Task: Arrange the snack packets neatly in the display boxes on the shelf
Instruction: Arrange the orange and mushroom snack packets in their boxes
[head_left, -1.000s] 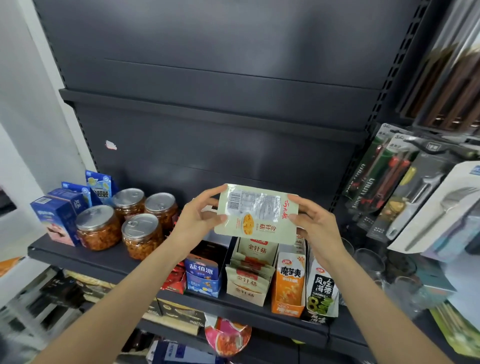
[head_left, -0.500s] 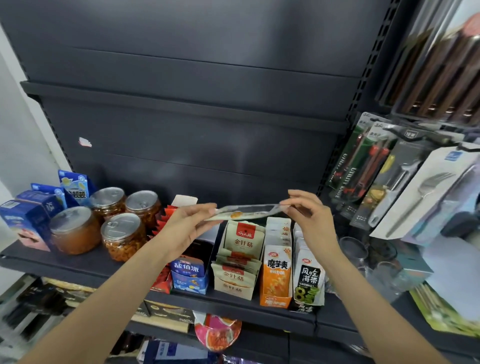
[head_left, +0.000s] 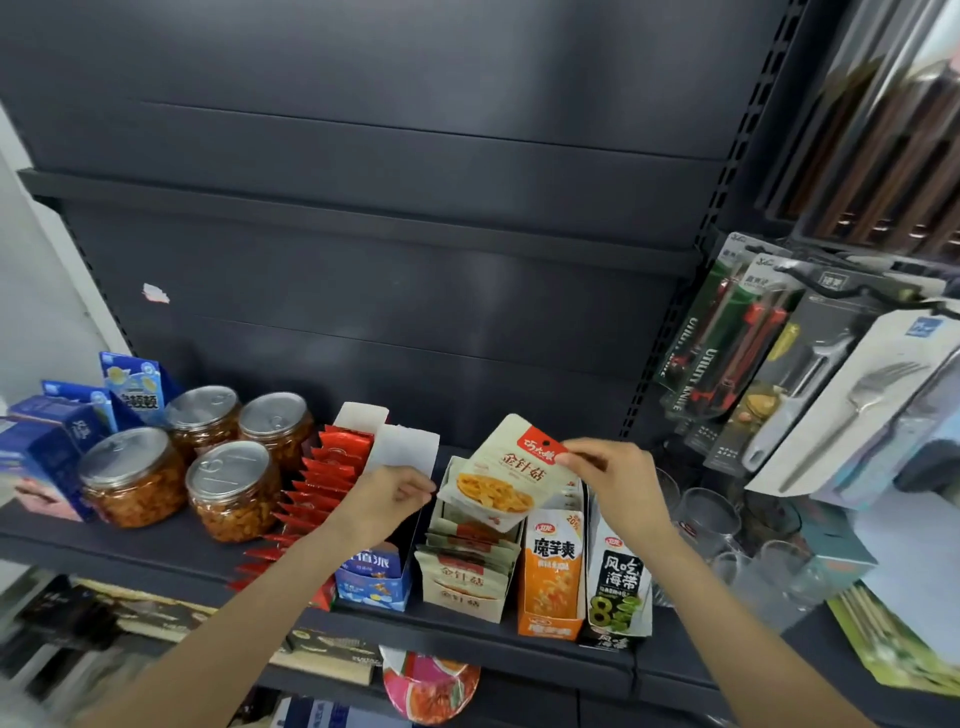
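A beige snack packet (head_left: 506, 470) with a red top label is tilted, its face toward me, over the beige display box (head_left: 464, 597) on the dark shelf (head_left: 156, 551). My right hand (head_left: 613, 483) pinches the packet's top right corner. My left hand (head_left: 387, 496) is at the packet's left edge with curled fingers; I cannot tell whether it grips the packet. The box holds several matching packets in a row. An orange display box (head_left: 551, 577) and a black-and-white one (head_left: 621, 587) stand just right of it, a blue box (head_left: 371, 579) just left.
Round jars (head_left: 228, 488) with metal lids and blue cartons (head_left: 57, 441) fill the shelf's left part, with a row of red packets (head_left: 322, 483) beside them. Packaged knives and forks (head_left: 810, 384) hang at the right. Glass cups (head_left: 711, 519) stand right of the boxes.
The packet has turned from back-side up, through flat, to face toward me and has come down onto the beige box. Both hands lowered with it.
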